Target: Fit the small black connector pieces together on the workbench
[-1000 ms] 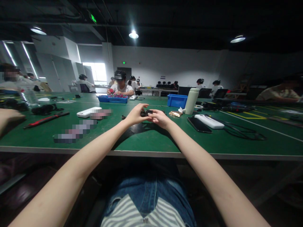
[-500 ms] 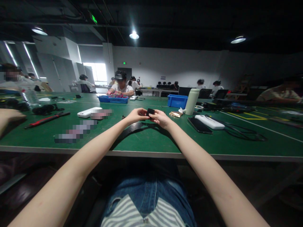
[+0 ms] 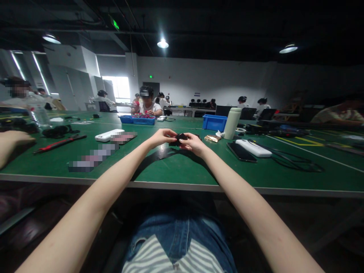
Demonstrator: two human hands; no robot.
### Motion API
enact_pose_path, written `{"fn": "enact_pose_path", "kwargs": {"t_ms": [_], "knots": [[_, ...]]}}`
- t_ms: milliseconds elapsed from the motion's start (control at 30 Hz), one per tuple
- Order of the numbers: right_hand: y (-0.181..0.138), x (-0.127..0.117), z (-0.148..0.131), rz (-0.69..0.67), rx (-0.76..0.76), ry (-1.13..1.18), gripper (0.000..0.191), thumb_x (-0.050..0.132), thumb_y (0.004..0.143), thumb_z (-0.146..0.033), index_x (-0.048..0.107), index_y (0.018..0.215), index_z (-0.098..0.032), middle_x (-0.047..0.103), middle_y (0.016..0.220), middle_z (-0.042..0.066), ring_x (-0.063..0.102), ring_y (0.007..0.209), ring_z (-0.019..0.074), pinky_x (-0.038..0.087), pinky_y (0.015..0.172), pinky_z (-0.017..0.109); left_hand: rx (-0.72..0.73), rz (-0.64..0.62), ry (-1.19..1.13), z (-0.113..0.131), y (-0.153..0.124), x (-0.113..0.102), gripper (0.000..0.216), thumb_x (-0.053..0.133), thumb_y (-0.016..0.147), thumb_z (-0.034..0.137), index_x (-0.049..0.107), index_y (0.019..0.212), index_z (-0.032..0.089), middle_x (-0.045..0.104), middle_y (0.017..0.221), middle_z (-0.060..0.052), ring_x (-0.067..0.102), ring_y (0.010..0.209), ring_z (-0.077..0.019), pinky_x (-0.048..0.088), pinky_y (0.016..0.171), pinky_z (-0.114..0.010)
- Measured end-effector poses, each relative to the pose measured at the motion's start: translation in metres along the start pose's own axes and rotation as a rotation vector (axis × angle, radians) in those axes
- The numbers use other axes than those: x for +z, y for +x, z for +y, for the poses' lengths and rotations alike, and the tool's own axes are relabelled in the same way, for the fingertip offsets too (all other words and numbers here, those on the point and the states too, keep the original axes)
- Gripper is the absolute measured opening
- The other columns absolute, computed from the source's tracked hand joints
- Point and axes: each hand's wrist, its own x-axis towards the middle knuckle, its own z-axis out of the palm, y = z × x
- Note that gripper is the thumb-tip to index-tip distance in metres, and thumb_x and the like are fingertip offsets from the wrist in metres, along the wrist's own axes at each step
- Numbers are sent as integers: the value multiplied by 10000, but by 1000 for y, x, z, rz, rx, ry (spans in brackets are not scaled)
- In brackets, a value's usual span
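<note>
Between my two hands, just above the green table (image 3: 182, 170), is a small black object (image 3: 179, 138) whose kind I cannot make out. My left hand (image 3: 162, 138) has its fingers closed on the object's left side. From the right, my right hand (image 3: 193, 144) pinches the same piece, with the thumb lying across its front. Fingers cover much of it. Beneath my left hand, a small dark flat patch (image 3: 164, 156) shows on the tabletop, too unclear to name.
Left lie a white power bank (image 3: 107, 135) and a red-and-black pen-like tool (image 3: 60, 144). To the right are a pale green bottle (image 3: 232, 123), a blue bin (image 3: 214, 123), a black phone (image 3: 241, 151) and a cabled white power bank (image 3: 253, 148). Another person's hand (image 3: 17, 141) rests far left.
The black object has turned in my hands and looks wider now, reaching further left toward my left fingers. The whole view has shifted slightly.
</note>
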Motion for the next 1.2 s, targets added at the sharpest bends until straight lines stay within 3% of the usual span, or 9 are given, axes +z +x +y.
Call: {"fn": "enact_pose_path", "kwargs": {"t_ms": [133,233,300,400,467,533,700,900,1200], "knots": [[3,-2,2,42,6,2,338,710,620,-34,544,883,-167,613,790,8,617,640,107,556,635,270,18,182,190,-6,1,-22,443,687,662,436,643,983,134,682,966,-95,629,812,-187,497,742,-325],[4,-2,4,43,-34,-75,319,690,614,-36,547,866,-170,605,793,2,605,652,109,547,641,286,33,284,604,-13,-3,-39,336,578,766,397,642,996,161,673,992,-90,620,885,-204,472,827,-332],[4,-2,5,21,-110,-193,298,679,606,-52,556,849,-175,595,762,-15,588,648,108,538,653,298,-27,214,893,-19,-6,-45,353,526,800,395,628,1062,181,637,1098,-102,586,1008,-228,433,903,-338],[4,-3,7,-3,-277,-449,278,646,580,-36,578,807,-180,593,730,-34,578,677,113,512,714,304,-311,10,1134,-30,-9,-48,496,505,798,461,561,1199,174,555,1234,-153,535,1122,-282,410,928,-360],[4,-4,9,-40,-388,-601,260,613,579,-19,595,781,-181,611,753,-30,587,728,124,490,768,304,-490,-130,1172,-37,-9,-46,552,455,817,497,524,1250,162,513,1278,-190,520,1147,-314,416,913,-384],[4,-4,10,-138,-464,-712,234,601,592,-24,611,766,-181,631,785,-17,598,777,139,474,803,308,-556,-209,1176,-44,-7,-44,553,378,852,496,506,1271,159,489,1303,-206,507,1169,-324,412,916,-399],[1,-3,11,-338,-498,-821,200,661,610,-97,648,790,-183,660,854,8,607,857,166,459,848,329,-479,-259,1138,-52,-3,-41,511,340,874,415,501,1276,143,489,1312,-199,496,1194,-285,391,949,-360],[2,-4,12,-322,-502,-819,282,577,595,-2,660,796,-182,671,864,8,611,876,164,463,842,316,-441,-256,1133,-50,-3,-40,459,359,870,381,543,1228,162,543,1265,-166,514,1174,-247,394,945,-329],[2,-2,14,-300,-513,-802,314,521,588,32,656,775,-180,672,846,6,615,849,156,467,843,314,-449,-277,1144,-45,-4,-39,493,337,874,396,531,1247,138,521,1282,-194,510,1180,-275,400,941,-353]]}}
